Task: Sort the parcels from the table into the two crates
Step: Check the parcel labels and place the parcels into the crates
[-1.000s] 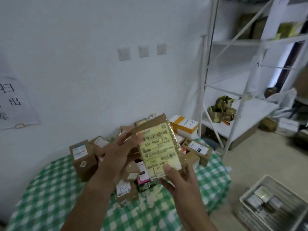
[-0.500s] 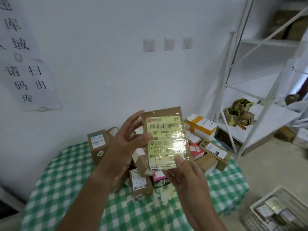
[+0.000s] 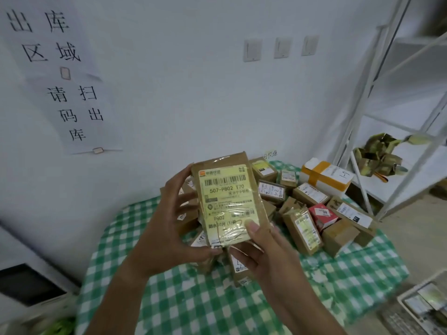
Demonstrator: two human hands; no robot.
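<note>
Holding item one, a flat brown parcel [image 3: 229, 201] with a yellowish label reading 507-P802 T70: both hands are gripping it upright, above the bench [image 3: 188, 303], label side facing the camera.

Left hand [image 3: 169, 228]: fingers are wrapping the parcel's left edge, thumb is curling under its lower left corner. Clasping the parcel.

Right hand [image 3: 263, 252]: thumb is pressing on the label's lower right part, fingers are lying behind the parcel. Pinching the parcel.

Bench: green-and-white checked cloth is covering it, below both hands.

Parcel heap [image 3: 307, 209]: small brown cartons with white labels are lying on the bench behind and to the right of the held parcel; some are partly hidden by the hands.
- Red carton [image 3: 323, 213], right of the right hand, is sitting among the brown ones.
- White box with orange bands [image 3: 326, 176], farther right and beyond, is lying at the heap's back edge.

Crate [image 3: 420, 303]: light-coloured, is standing on the floor below and right of the right hand, with labelled parcels inside; only partly in view.

Shelf rack [image 3: 362, 131]: white metal, is standing far right of the hands, carrying crumpled olive packaging [image 3: 379, 155].

Wall notice [image 3: 72, 93]: paper sheet with black characters is hanging above and left of the left hand.
</note>
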